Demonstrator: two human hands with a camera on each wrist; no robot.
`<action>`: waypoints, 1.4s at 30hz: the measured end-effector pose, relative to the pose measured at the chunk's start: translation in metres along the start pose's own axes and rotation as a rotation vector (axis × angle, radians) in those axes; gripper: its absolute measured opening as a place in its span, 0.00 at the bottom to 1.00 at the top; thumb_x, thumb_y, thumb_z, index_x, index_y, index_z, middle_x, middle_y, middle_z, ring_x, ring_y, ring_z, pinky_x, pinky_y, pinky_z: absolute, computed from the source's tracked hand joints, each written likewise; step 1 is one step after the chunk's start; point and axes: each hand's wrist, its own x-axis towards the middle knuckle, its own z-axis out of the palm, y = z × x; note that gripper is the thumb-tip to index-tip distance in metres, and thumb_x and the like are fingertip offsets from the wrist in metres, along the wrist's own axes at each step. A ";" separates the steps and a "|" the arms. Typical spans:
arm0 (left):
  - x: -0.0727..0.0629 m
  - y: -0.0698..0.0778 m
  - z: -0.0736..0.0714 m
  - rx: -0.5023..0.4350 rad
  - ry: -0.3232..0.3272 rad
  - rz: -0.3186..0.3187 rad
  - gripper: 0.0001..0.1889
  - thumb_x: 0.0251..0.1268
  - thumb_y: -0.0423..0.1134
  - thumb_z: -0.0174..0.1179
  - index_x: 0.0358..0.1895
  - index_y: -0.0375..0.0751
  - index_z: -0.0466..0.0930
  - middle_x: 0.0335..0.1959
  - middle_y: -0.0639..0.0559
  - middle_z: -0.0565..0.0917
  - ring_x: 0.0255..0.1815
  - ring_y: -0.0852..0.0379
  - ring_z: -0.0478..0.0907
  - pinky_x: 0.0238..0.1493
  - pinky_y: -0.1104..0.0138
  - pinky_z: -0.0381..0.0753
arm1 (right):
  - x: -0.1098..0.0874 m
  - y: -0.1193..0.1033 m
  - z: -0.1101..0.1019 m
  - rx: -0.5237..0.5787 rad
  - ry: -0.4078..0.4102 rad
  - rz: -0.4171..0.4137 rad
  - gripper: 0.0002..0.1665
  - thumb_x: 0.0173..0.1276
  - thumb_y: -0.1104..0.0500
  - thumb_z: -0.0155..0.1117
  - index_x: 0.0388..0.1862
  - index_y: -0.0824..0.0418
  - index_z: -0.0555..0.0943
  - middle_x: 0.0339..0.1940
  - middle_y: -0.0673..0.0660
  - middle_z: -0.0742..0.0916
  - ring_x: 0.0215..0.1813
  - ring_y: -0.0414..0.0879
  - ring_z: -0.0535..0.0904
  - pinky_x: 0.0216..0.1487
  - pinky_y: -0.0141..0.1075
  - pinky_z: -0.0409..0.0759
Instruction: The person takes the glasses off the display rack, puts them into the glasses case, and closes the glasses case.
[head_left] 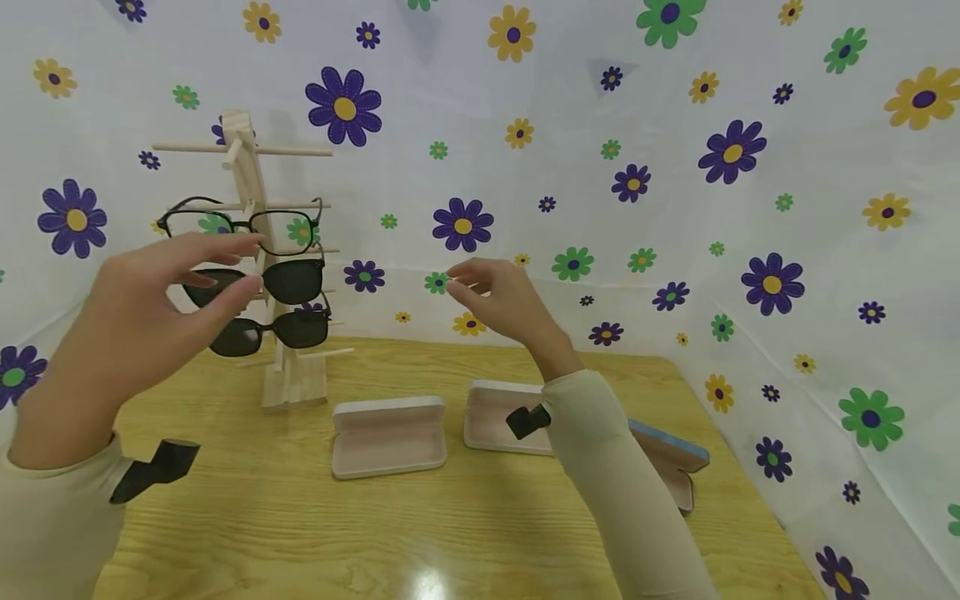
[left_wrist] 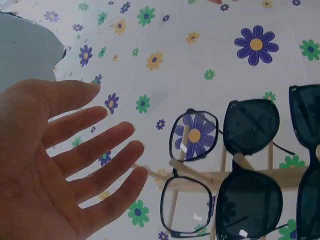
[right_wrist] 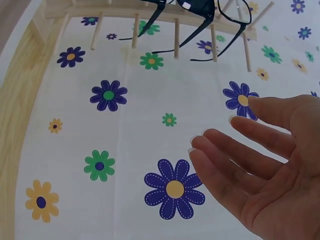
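Observation:
My left hand (head_left: 142, 317) is raised in front of the wooden glasses stand (head_left: 294, 387), its fingers relaxed and holding nothing. Clear black-framed eyeglasses (left_wrist: 187, 180) sit highest of the eyewear on the stand, close to the left fingertips in the left wrist view. Below them hang a pair of dark sunglasses (head_left: 294, 282) and a lower pair of sunglasses (head_left: 302, 330). My right hand (head_left: 498, 300) hovers to the right of the stand over the back of the table, fingers loosely bent with nothing between them. In the right wrist view its palm (right_wrist: 285, 200) shows bare.
Two open glasses cases stand on the wooden table (head_left: 300, 533): a left case (head_left: 388, 462) and a middle case (head_left: 495, 446). A blue-topped open case (head_left: 671, 446) is partly behind the right sleeve. Flower-printed cloth (head_left: 570, 317) encloses the back and right side.

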 end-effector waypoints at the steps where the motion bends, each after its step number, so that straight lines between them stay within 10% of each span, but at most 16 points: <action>1: -0.001 -0.003 -0.004 0.021 0.010 -0.024 0.25 0.63 0.31 0.71 0.65 0.44 0.83 0.57 0.40 0.88 0.55 0.78 0.78 0.47 0.92 0.65 | 0.003 -0.002 0.002 0.004 0.000 -0.005 0.19 0.77 0.53 0.62 0.59 0.61 0.85 0.54 0.60 0.91 0.50 0.53 0.89 0.53 0.45 0.87; 6: -0.002 -0.022 -0.018 0.102 0.061 -0.125 0.23 0.70 0.37 0.67 0.67 0.43 0.81 0.63 0.35 0.83 0.65 0.34 0.78 0.52 0.93 0.57 | 0.019 -0.015 0.013 0.034 -0.005 -0.023 0.18 0.77 0.53 0.62 0.60 0.60 0.85 0.54 0.60 0.91 0.50 0.51 0.90 0.52 0.42 0.87; 19: 0.007 -0.064 -0.020 0.145 0.020 -0.495 0.27 0.81 0.49 0.49 0.77 0.45 0.68 0.75 0.32 0.71 0.70 0.24 0.71 0.59 0.89 0.60 | 0.056 -0.064 0.040 0.150 -0.041 -0.027 0.21 0.79 0.53 0.61 0.66 0.58 0.81 0.59 0.58 0.89 0.54 0.49 0.89 0.52 0.34 0.86; 22: 0.011 -0.067 -0.018 0.158 0.011 -0.550 0.28 0.82 0.50 0.45 0.78 0.44 0.67 0.73 0.29 0.72 0.68 0.21 0.72 0.64 0.63 0.80 | 0.062 -0.074 0.045 0.170 -0.064 -0.027 0.24 0.79 0.53 0.60 0.71 0.55 0.77 0.64 0.57 0.87 0.58 0.48 0.88 0.55 0.33 0.85; 25: 0.014 -0.071 -0.016 0.162 -0.026 -0.606 0.29 0.82 0.52 0.42 0.79 0.46 0.64 0.73 0.28 0.71 0.68 0.20 0.71 0.57 0.36 0.79 | 0.065 -0.082 0.048 0.161 -0.103 -0.024 0.30 0.80 0.51 0.58 0.78 0.52 0.70 0.70 0.56 0.83 0.64 0.47 0.85 0.60 0.33 0.83; 42: 0.020 -0.071 -0.006 0.197 -0.016 -0.600 0.28 0.84 0.50 0.39 0.72 0.35 0.73 0.62 0.26 0.80 0.63 0.22 0.76 0.52 0.38 0.81 | 0.069 -0.106 0.062 0.190 -0.160 -0.054 0.34 0.83 0.51 0.53 0.84 0.50 0.60 0.77 0.54 0.76 0.72 0.43 0.79 0.66 0.28 0.79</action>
